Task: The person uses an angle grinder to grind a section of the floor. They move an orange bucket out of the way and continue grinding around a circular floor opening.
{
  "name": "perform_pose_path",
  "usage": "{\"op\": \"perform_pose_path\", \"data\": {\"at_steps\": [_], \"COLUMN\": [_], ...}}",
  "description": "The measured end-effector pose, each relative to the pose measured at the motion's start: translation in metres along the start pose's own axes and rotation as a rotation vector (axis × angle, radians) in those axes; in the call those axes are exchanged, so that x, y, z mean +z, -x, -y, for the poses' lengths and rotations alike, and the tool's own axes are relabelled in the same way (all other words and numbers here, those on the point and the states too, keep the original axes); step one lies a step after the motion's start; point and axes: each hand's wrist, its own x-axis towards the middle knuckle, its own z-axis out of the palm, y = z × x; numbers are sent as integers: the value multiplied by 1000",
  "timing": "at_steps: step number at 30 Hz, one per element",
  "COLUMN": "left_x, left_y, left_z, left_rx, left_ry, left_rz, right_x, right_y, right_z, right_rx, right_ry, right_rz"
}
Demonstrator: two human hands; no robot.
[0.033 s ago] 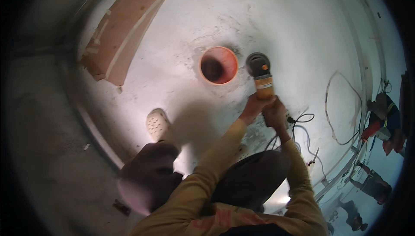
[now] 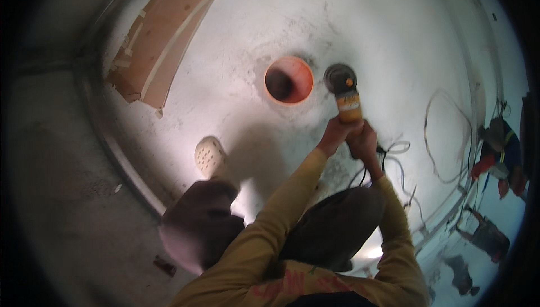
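Both my hands grip a yellow and black angle grinder on the pale, dust-marked surface. My left hand is closed round its body, and my right hand is closed on it just behind, partly overlapped by the left. The grinder's dark round head is down at the surface, just right of an orange-rimmed round opening with a dark inside. A dark cord loops out beside my right hand. My left foot in a cream perforated clog stands below and left of the opening.
A taped brown cardboard sheet lies at upper left. A curved raised edge borders the surface on the left. Hoses and cables lie at the right. Beyond the right edge are several other people, seen small and at a slant.
The whole scene sits slightly higher and further right in the picture. My hands and the grinder keep about the same place beside the opening.
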Motion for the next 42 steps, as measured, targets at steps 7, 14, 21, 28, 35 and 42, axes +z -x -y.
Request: {"op": "perform_pose_path", "data": {"at_steps": [7,14,21,28,35,42], "left_x": [22,-20,-22,-34,-39,-43], "left_y": [-9,-67,-72,-77,-80,-81], "left_z": [-12,-6,-6,-11,-13,-13], "left_rx": [171,180,222,195,216,207], "left_ry": [-98,28,-19,-1,49,47], "left_rz": [-134,-321,-498,-534,-527,-529], "right_x": [-13,52,63,71,73,77], "right_y": [-19,-97,-113,-118,-122,-122], "right_z": [1,-19,-16,-9,-5,-5], "right_rx": [-280,-269,-300,-280,-248,-239], "right_ry": [-135,-306,-356,-370,-309,-231], "right_rz": [34,177,269,308,325,303]}}
